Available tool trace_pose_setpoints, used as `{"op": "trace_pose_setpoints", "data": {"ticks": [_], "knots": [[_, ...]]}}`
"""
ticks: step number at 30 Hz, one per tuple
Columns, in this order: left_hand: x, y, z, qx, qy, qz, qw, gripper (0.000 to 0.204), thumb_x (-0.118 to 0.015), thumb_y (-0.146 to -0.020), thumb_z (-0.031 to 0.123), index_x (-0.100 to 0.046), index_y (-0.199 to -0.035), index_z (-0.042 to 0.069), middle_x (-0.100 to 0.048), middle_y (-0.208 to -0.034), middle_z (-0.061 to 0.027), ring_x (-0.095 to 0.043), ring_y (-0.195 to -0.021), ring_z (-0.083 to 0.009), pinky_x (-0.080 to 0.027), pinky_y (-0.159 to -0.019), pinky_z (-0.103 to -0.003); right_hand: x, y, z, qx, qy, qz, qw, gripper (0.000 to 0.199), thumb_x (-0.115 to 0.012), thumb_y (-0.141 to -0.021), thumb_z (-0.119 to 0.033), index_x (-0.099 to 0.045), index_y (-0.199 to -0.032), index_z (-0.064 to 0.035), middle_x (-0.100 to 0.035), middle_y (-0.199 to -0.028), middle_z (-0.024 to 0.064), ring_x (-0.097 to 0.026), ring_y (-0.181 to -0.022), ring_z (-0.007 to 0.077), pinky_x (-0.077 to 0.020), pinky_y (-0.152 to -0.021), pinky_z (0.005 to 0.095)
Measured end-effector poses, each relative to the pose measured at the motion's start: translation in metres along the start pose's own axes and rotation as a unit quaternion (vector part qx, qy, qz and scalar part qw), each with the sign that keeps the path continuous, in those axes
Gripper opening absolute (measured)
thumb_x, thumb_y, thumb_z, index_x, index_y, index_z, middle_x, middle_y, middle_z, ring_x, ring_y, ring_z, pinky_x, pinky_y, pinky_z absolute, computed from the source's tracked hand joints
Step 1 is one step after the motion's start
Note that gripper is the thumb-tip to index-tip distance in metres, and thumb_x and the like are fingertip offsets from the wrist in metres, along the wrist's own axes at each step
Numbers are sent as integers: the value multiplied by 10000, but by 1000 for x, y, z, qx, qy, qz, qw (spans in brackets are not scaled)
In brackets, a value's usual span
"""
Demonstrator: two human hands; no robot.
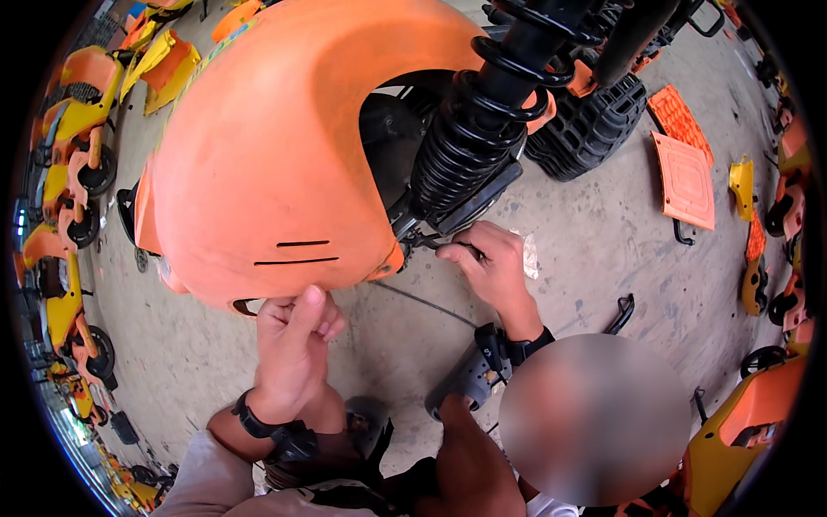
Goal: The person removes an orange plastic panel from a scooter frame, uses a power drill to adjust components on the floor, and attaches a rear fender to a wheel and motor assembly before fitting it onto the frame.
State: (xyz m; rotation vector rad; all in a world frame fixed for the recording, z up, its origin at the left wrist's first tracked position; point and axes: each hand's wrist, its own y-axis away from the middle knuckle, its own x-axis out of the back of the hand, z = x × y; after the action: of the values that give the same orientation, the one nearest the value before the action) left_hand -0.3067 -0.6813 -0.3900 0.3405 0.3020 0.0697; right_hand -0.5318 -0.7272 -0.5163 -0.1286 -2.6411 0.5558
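Observation:
A large orange vehicle body panel (250,172) with two dark slots curves over the left and middle of the view. My left hand (297,332) is closed at its lower edge, thumb raised beside a small oval opening (250,306); anything inside the fingers is hidden. Right of the panel stands a black coil-spring shock absorber (469,129). Below its lower end my right hand (495,263) pinches a small dark part (471,251), close to dark linkage pieces (422,241) by the panel's corner. Both wrists wear black straps with small devices.
A black knobby tyre (594,129) stands beyond the shock. Orange plastic panels (687,183) and a yellow part (742,185) lie on the concrete floor at right. Yellow-and-orange karts (65,284) line both sides. A blurred round patch covers the lower right. My shoe (461,379) is below.

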Motion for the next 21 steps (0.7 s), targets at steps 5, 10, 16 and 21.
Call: {"op": "trace_pose_setpoints", "data": {"ticks": [5,10,16,21], "knots": [[-1,8,5,20,15,20,1000,237,-527,-961,198,-452,-757,105,-306,-634,36,-307,-584,-77,-284,-534,-239,5,-6,6,3,9,-19,1000,278,-799,-687,-233,-622,-655,-21,-557,-600,106,-531,-544,276,-416,-509,344],[6,16,14,58,18,5,998,184,-490,-974,228,-511,-903,59,-308,-633,31,-303,-580,-74,-278,-531,-237,-16,3,6,-84,-50,-44,994,275,-679,-813,-245,-602,-730,5,-560,-669,126,-539,-619,251,-431,-585,339],[0,12,13,54,29,4,998,265,-505,-972,205,-452,-748,73,-328,-634,20,-320,-590,-86,-288,-543,-245,-97,54,-37,-381,-428,-5,819,591,-272,-988,-569,-470,-749,-66,-488,-665,5,-431,-584,108,-339,-556,252],[4,5,5,34,36,-16,999,327,-509,-984,200,-456,-691,64,-364,-633,8,-351,-608,-98,-316,-568,-259,-95,51,-59,-364,-763,-55,531,608,-238,-967,-616,-403,-736,-78,-368,-637,-12,-324,-560,104,-277,-567,244]]}}
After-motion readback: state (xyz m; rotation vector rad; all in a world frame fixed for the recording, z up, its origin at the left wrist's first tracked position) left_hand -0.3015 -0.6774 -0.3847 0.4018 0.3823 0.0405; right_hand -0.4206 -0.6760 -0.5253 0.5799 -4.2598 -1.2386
